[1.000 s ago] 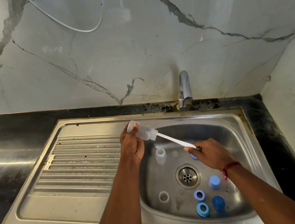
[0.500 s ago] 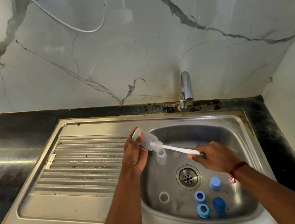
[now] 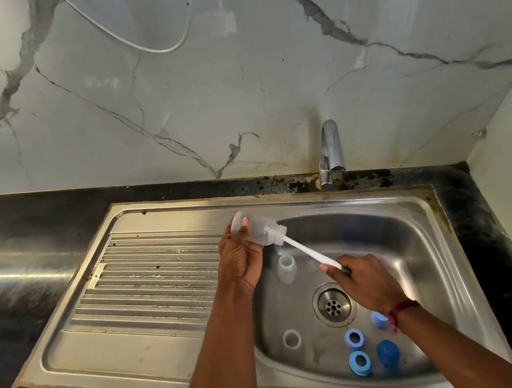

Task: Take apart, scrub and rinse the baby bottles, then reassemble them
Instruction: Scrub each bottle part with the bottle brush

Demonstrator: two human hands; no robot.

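Head view looked down on a stainless-steel sink [image 3: 419, 244] set in a black stone counter [image 3: 2, 243], with a ribbed steel drainboard [image 3: 147, 279] on the left and a chrome tap [image 3: 331, 154] at the far edge. The left hand [image 3: 242, 260] held a clear plastic baby bottle [image 3: 259, 232] over the basin's far-left corner, fingers and thumb curled round its body. The bottle was tilted, base to the far left and mouth to the near right. Any print on it was too small to read.

The right hand [image 3: 364, 280] gripped the near end of a white long-handled bottle brush [image 3: 306, 249], fingers closed round the handle. The bristle head sat at the bottle's mouth. A red thread band [image 3: 402, 307] circled the right wrist.

On the basin floor a second clear bottle body [image 3: 286, 266] stood upright just below the held one. A clear round piece [image 3: 291, 338] lay near left of the round steel drain [image 3: 333, 305]. Nearer, two blue screw rings [image 3: 354, 338] lay one behind the other, a dark blue cap [image 3: 388, 352] to their right, and a light blue cap [image 3: 377, 318] partly hidden by the right wrist.

A white cable [image 3: 155, 46] looped down the grey-veined marble wall [image 3: 234, 112].
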